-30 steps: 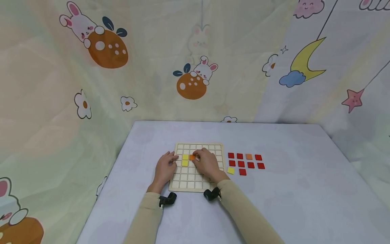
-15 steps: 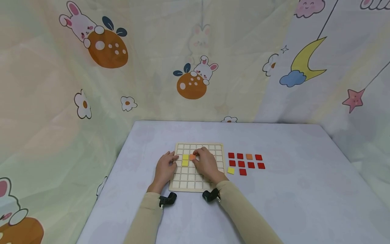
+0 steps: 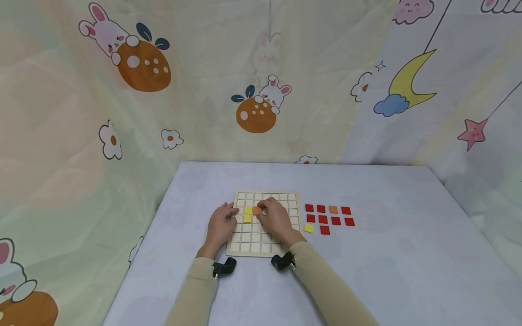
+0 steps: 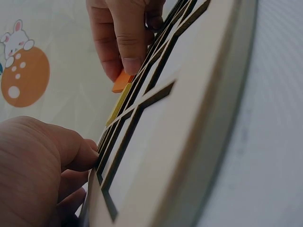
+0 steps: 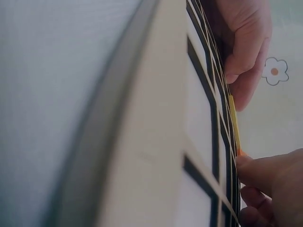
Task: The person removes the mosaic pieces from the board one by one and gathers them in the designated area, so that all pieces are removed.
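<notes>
A pale wooden grid board (image 3: 250, 248) lies on the table with two yellow square tiles, the upper one (image 3: 248, 209) directly above the lower one (image 3: 247, 218), in its left part. My right hand (image 3: 279, 220) pinches an orange tile (image 3: 256, 210) just right of the upper yellow tile. In the left wrist view this orange tile (image 4: 121, 83) is tilted at the fingertips, and part of it is covered by them. At the board's left edge, my left hand (image 3: 221, 224) holds the frame, its thumb over the rim and other fingers beside it.
Right of the board lie several red tiles (image 3: 323, 219) in loose rows, plus one orange tile (image 3: 333, 209) and one yellow tile (image 3: 309, 228). The white table (image 3: 387, 253) extends to the right; a printed curtain (image 3: 195, 90) hangs behind it.
The orange tile in my right fingers tips slightly and its shade lightens; the right wrist shifts a little. My left hand and the loose tiles stay put.
</notes>
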The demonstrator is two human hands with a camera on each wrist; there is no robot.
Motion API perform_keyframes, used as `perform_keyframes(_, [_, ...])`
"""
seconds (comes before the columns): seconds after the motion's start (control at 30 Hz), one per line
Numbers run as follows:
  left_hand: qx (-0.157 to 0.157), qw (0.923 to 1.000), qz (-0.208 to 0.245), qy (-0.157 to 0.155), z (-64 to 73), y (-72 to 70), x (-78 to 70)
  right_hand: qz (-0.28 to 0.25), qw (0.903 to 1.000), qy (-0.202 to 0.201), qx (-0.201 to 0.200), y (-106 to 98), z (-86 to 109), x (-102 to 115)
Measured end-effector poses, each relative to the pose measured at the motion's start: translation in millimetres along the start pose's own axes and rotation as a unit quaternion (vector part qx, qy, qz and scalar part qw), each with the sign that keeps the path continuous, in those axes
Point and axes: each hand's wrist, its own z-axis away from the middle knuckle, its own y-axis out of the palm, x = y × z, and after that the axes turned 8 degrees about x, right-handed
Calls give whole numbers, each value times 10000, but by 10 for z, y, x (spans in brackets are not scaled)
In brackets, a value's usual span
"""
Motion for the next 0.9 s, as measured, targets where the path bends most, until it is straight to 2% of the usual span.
perform_keyframes(0.57, [-42,10000,54,16,-7,17,10,741,9965,-285,261,-90,-17,45])
perform_keyframes(0.9, [-30,10000,4,7,-8,10,11,754,9957,-307,444,-94,-61,11])
